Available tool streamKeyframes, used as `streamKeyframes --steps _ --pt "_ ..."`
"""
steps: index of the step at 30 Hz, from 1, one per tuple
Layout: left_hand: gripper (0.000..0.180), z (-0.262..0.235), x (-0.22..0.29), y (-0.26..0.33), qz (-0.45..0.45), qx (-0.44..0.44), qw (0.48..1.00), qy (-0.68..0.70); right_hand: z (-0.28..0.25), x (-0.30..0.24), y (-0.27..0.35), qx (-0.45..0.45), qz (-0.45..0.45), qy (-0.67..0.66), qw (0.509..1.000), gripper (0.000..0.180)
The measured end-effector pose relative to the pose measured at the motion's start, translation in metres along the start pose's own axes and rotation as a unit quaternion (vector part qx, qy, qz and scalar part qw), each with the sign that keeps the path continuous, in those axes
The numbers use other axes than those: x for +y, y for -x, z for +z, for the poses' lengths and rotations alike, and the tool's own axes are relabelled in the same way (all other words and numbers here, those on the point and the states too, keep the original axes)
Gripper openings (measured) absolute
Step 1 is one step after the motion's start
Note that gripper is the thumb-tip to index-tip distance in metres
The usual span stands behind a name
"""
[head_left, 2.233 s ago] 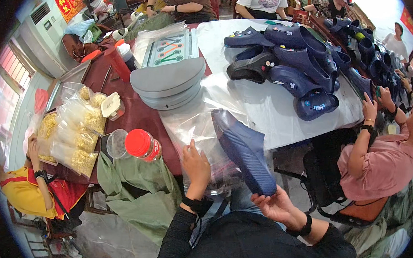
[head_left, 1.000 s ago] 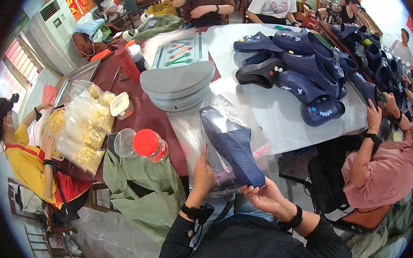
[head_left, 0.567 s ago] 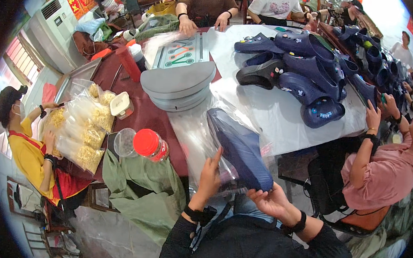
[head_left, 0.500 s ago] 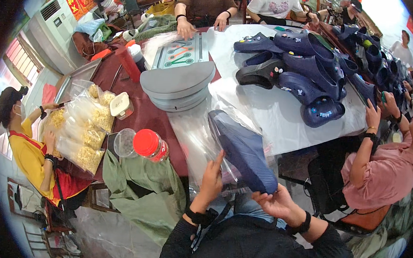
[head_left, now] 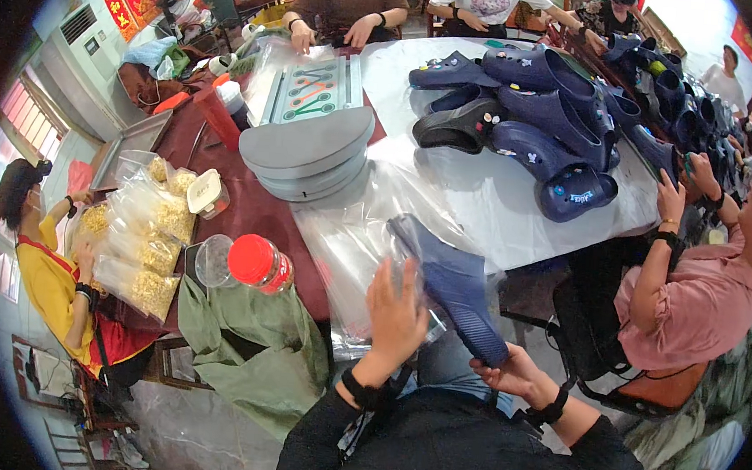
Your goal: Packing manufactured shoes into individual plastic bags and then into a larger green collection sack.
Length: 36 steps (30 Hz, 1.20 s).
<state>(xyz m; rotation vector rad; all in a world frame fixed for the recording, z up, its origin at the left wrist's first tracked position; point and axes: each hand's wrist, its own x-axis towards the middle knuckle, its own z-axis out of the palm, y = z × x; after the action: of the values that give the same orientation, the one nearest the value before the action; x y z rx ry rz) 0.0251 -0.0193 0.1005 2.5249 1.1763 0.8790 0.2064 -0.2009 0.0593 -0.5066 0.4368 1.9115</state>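
A navy blue foam clog (head_left: 460, 290) hangs at the table's near edge, held slantwise with its ribbed side showing. My right hand (head_left: 513, 374) pinches its lower end between thumb and fingers. To the left of the clog, my left hand (head_left: 396, 312) is open, fingers spread and slightly blurred, with nothing gripped. Beneath and behind that hand lie clear plastic bags (head_left: 344, 250) in a loose stack. Whether the left fingertips touch the plastic I cannot tell. More navy clogs with small charms (head_left: 548, 125) are heaped on the white-covered table to the right.
Grey curved pieces (head_left: 308, 146) are stacked behind the bags. A red-lidded jar (head_left: 253, 261) and bags of yellow bits (head_left: 154, 248) stand on the left. Green cloth (head_left: 252, 349) drapes off the edge. Co-workers sit around; one in pink (head_left: 680, 303) is close on the right.
My left hand has opened from a pointing shape, its fingers now spread beside the clog. The clog has swung slightly steeper and lower in my right hand. The whole view has shifted a little.
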Motion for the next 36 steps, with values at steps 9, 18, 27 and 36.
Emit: streamKeyframes --steps 9,18,27,36 --pt "0.052 0.019 0.0 -0.042 0.052 0.019 0.998 0.032 -0.001 -0.002 -0.01 -0.014 0.029 -0.049 0.998 0.035" --pt "0.057 0.015 0.015 -0.032 0.139 -0.079 0.987 0.021 0.026 -0.012 -0.024 -0.01 0.005 -0.059 0.998 0.034" --pt "0.055 0.001 0.014 -0.018 0.128 -0.081 0.985 0.077 0.045 -0.022 -0.071 -0.072 -0.054 -0.031 0.995 0.03" --pt "0.057 -0.008 0.009 -0.021 0.121 -0.057 0.99 0.055 0.065 -0.015 -0.088 -0.088 -0.08 0.061 0.991 0.031"
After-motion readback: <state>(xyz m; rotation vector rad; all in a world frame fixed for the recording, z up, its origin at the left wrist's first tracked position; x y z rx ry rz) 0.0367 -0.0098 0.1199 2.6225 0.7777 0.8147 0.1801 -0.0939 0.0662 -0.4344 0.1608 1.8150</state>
